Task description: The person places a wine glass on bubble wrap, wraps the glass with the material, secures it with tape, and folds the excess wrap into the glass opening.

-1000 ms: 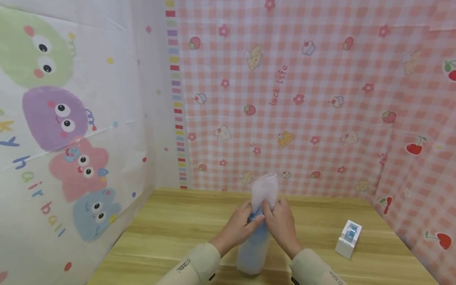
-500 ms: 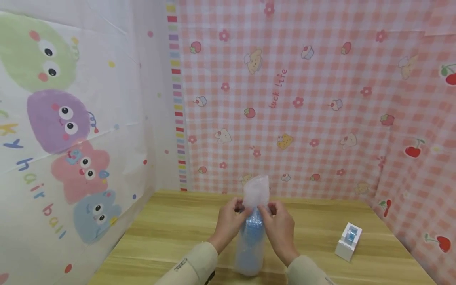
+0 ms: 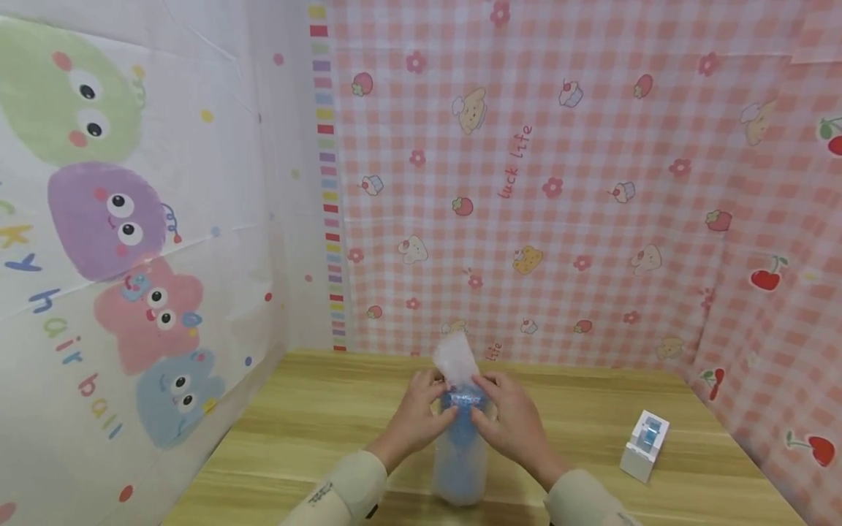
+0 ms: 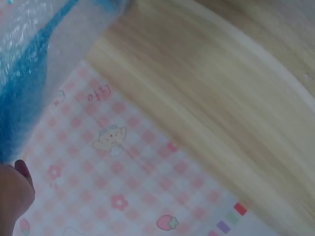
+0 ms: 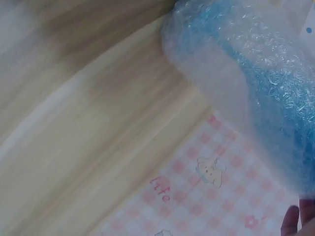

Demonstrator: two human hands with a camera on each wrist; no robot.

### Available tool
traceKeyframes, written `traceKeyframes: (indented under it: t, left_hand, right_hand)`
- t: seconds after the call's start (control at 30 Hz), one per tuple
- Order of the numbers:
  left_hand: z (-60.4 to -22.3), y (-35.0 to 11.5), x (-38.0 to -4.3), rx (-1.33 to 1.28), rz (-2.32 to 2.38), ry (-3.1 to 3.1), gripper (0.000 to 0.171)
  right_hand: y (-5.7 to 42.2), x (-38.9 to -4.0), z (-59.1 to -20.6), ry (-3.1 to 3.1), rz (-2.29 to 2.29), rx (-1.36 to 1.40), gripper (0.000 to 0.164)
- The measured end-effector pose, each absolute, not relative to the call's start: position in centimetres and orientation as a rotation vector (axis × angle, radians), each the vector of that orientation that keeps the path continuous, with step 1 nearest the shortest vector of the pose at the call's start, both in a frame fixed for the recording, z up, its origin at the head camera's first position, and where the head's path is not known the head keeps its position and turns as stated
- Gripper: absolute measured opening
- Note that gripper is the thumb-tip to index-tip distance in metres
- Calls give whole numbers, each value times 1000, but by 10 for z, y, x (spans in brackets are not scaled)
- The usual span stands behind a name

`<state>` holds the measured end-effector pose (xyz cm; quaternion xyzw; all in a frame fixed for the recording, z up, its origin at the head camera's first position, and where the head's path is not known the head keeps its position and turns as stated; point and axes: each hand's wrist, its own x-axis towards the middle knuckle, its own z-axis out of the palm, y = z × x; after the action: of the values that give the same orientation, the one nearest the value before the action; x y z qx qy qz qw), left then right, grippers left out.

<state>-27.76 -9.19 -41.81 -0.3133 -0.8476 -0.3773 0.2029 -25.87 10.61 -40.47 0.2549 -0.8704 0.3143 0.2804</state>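
Observation:
An upright bundle of clear bubble wrap (image 3: 460, 471) stands on the table in the middle of the head view. Something blue shows through it, shaped rather like a bottle; its details are blurred by the wrap. Above the hands, a loose whitish end of the wrap (image 3: 457, 359) sticks up and leans left. My left hand (image 3: 416, 415) grips the upper part from the left, and my right hand (image 3: 514, 418) from the right, thumbs on the near side. Both wrist views show the wrap (image 4: 29, 73) (image 5: 266, 83) close up, with only some fingers in sight.
A small white block-like holder (image 3: 643, 447) with a light blue piece in its top stands at the right on the wood-grain table (image 3: 316, 438). A pink checked cloth (image 3: 592, 219) hangs behind, and a white cartoon-print sheet (image 3: 237, 190) hangs at the left.
The bundle's top end has moved left and now tilts left. Both hands have shifted slightly left, and their thumbs sit lower on the wrap. The white holder stays put.

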Motion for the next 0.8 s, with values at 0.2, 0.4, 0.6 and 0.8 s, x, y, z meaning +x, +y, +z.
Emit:
traceKeyframes:
  t: [0.2, 0.4, 0.6, 0.8]
  left_hand:
    - [-418, -97, -282, -1043, -874, -2212, 32]
    - [-422, -95, -284, -1033, -860, -2126, 25]
    - [-425, -92, -285, -959, -768, -2184, 24]
    - [-426, -91, -283, -884, -878, -2279, 57]
  right_hand:
    - [113, -263, -406, -2273, 739, 838, 61]
    - [113, -266, -409, -2187, 637, 835, 62]
    - [114, -267, -409, -2209, 608, 772, 55]
    - [116, -267, -400, -2349, 531, 779, 41]
